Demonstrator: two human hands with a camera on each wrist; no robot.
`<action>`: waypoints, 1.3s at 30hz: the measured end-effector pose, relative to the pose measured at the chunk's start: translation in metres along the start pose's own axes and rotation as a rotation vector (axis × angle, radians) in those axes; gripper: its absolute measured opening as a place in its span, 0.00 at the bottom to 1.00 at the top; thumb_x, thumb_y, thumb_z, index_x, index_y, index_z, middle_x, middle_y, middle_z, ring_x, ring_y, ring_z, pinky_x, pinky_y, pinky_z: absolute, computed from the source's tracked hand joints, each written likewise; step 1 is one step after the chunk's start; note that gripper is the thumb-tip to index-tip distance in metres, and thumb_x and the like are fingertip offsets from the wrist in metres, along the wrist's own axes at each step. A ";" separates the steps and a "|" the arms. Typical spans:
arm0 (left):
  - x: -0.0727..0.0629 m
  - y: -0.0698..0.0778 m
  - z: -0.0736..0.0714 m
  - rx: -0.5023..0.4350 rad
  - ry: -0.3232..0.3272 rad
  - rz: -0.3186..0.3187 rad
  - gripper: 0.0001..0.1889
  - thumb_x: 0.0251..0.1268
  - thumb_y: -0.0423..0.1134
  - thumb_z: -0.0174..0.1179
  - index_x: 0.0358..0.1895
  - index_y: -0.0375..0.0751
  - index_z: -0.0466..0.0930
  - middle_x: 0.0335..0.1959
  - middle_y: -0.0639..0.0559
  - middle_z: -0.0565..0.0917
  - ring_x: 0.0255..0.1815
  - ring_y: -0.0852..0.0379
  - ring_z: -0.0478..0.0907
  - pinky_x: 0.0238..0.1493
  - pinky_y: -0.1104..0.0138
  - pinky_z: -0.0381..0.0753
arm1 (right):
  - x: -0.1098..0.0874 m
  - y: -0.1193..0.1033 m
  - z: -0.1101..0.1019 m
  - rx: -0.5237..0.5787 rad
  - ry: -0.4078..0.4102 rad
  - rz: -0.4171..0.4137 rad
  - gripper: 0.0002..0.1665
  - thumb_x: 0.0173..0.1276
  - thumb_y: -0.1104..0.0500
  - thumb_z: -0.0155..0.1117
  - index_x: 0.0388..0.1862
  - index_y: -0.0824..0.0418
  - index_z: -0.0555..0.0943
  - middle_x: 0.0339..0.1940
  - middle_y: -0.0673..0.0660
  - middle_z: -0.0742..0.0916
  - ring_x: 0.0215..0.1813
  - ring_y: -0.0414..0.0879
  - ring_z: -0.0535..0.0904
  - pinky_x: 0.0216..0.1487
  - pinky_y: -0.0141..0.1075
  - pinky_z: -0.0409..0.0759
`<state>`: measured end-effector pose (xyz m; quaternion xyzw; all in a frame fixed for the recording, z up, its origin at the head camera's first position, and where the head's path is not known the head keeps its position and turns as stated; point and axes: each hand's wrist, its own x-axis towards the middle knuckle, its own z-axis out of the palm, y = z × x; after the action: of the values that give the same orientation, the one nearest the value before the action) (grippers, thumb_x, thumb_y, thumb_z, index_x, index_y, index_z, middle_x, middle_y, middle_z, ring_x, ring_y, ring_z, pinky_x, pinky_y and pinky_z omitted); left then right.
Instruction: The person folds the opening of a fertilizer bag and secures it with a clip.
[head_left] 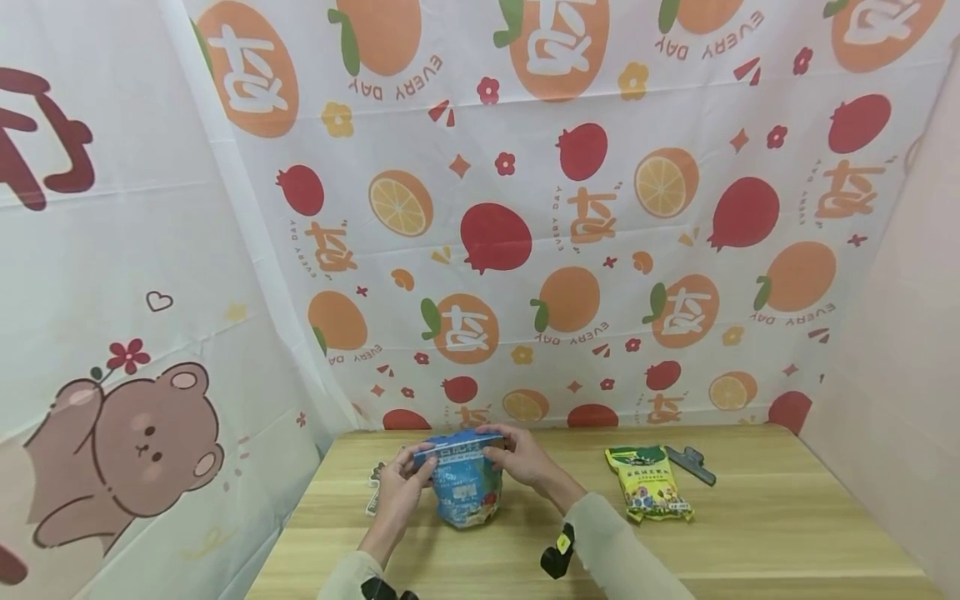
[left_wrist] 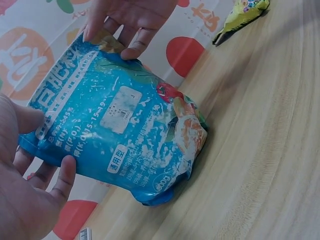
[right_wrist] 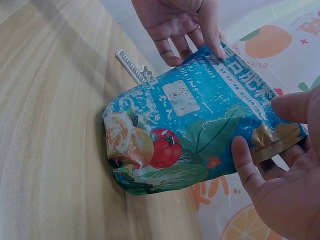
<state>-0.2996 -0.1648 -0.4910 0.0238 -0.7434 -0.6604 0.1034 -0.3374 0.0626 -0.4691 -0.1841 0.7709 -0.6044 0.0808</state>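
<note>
A blue fertilizer bag [head_left: 467, 493] stands upright on the wooden table, printed with a tomato and other produce and with a white label on its front. My left hand [head_left: 397, 493] grips the upper left corner, thumb on the printed front and fingers round the side and back. At the upper right corner my right hand [head_left: 528, 461] pinches the bag in the same way. The top edge runs folded and fairly flat between both hands. In the right wrist view the base of the bag [right_wrist: 165, 145] rests against the tabletop. The back of the bag is hidden.
To the right lies a yellow and green packet [head_left: 649, 485], with a dark grey bag clip [head_left: 692, 465] beside it. A black-and-white item [head_left: 372, 498] lies partly hidden behind my left hand. A fruit-print curtain [head_left: 525, 317] hangs at the table's back edge.
</note>
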 end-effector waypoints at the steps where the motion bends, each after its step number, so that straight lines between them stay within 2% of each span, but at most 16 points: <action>1: 0.000 0.000 0.000 0.004 0.002 0.003 0.17 0.73 0.34 0.60 0.61 0.34 0.79 0.55 0.35 0.86 0.41 0.67 0.82 0.42 0.69 0.86 | 0.000 0.000 0.000 -0.002 0.002 -0.001 0.18 0.76 0.56 0.61 0.63 0.51 0.80 0.64 0.58 0.82 0.53 0.47 0.79 0.56 0.48 0.85; 9: -0.001 -0.004 -0.005 0.048 0.017 -0.010 0.17 0.72 0.36 0.61 0.61 0.35 0.79 0.50 0.41 0.87 0.41 0.65 0.81 0.41 0.72 0.84 | 0.001 0.001 0.001 0.016 0.000 -0.009 0.17 0.78 0.53 0.59 0.62 0.53 0.81 0.60 0.58 0.84 0.53 0.46 0.80 0.53 0.45 0.85; 17: -0.002 -0.009 -0.006 0.060 0.015 -0.017 0.17 0.72 0.37 0.62 0.60 0.35 0.79 0.50 0.42 0.88 0.41 0.67 0.81 0.41 0.74 0.82 | 0.000 0.006 0.001 0.022 0.011 -0.006 0.16 0.77 0.52 0.60 0.59 0.55 0.82 0.51 0.57 0.86 0.46 0.44 0.80 0.47 0.42 0.85; 24: -0.003 -0.009 -0.005 0.046 0.015 -0.003 0.17 0.72 0.38 0.62 0.59 0.34 0.79 0.52 0.39 0.88 0.42 0.66 0.82 0.41 0.72 0.84 | 0.001 0.009 0.000 0.024 0.009 -0.007 0.16 0.78 0.52 0.60 0.58 0.55 0.82 0.50 0.57 0.86 0.46 0.45 0.80 0.46 0.42 0.85; 29: -0.004 -0.010 -0.006 0.069 0.016 -0.009 0.17 0.74 0.41 0.61 0.59 0.35 0.79 0.55 0.38 0.86 0.44 0.66 0.81 0.45 0.68 0.85 | 0.000 0.009 0.000 0.028 0.003 0.000 0.16 0.78 0.52 0.59 0.59 0.55 0.82 0.50 0.57 0.86 0.46 0.45 0.80 0.47 0.43 0.86; 39: -0.004 -0.009 -0.004 0.065 0.031 0.004 0.17 0.72 0.42 0.63 0.56 0.33 0.81 0.48 0.42 0.86 0.45 0.66 0.79 0.43 0.71 0.83 | 0.000 0.011 -0.002 0.033 0.003 0.021 0.17 0.78 0.51 0.59 0.59 0.57 0.82 0.51 0.58 0.86 0.47 0.45 0.82 0.47 0.41 0.86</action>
<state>-0.2959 -0.1695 -0.5001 0.0358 -0.7629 -0.6351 0.1157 -0.3398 0.0665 -0.4794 -0.1736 0.7629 -0.6164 0.0889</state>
